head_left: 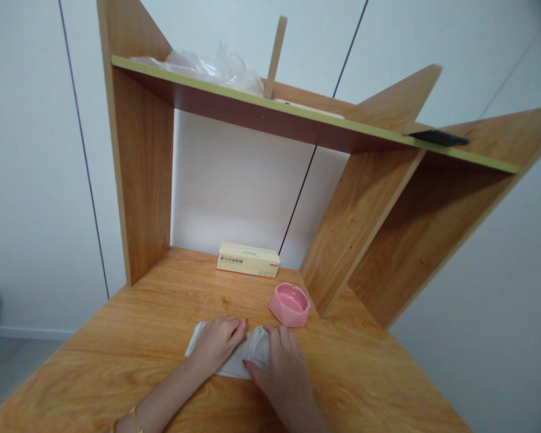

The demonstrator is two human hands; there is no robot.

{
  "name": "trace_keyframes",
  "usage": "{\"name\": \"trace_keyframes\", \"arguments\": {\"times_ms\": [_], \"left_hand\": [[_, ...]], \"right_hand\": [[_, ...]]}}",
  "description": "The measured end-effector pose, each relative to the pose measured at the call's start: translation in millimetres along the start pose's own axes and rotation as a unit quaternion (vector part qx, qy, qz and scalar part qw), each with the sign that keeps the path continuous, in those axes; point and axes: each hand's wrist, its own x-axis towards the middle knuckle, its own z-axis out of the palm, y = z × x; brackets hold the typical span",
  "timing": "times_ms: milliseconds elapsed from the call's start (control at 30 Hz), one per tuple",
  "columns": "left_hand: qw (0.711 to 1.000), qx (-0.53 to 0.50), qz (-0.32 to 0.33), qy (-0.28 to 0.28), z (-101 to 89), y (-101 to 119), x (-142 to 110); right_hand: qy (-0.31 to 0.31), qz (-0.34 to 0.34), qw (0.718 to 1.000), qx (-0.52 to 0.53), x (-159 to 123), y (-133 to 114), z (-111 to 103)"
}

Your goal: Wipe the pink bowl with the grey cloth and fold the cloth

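I have a broad wood-grain counter [369, 373] carrying a wood-panelled shelf unit [144, 180] at twelve o'clock. Towards six o'clock, a flat, grey, folded fabric cloth [235, 364] lies on the counter. At twelve o'clock from that cloth sits a long cream cardboard box [247, 263]. The left hand [219, 341] lies on the cloth, fingers curled; I cannot tell whether it pinches any. The right hand [283, 359] grips the folded-over three o'clock end, and just beside it, towards one o'clock, is a pink, faceted, ceramic-looking bowl [287, 310]
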Motion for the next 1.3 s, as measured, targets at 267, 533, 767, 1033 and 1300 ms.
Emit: {"name": "trace_keyframes", "arguments": {"times_ms": [267,533,767,1033,1300], "left_hand": [[0.996,0.084,-0.009,-0.022,-1.2,2.6,-0.6],[0.992,0.114,0.062,-0.007,2.2,4.2,-3.3],[0.974,0.137,0.172,-0.051,12.7,16.5,-11.9],[0.995,0.046,0.077,0.047,-2.9,2.1,-3.5],[0.976,0.047,0.203,-0.058,-3.7,30.9,-11.4]], "right_hand": [[0.024,0.236,0.954,0.183,-20.2,56.4,-16.2],[0.008,0.353,0.892,0.283,-47.7,103.6,-20.1],[0.003,0.289,0.891,0.349,-39.4,85.9,-11.6],[0.027,0.326,0.893,0.310,-57.1,137.8,-46.0],[0.112,0.297,0.924,0.214,-31.1,96.7,-74.8]]}}
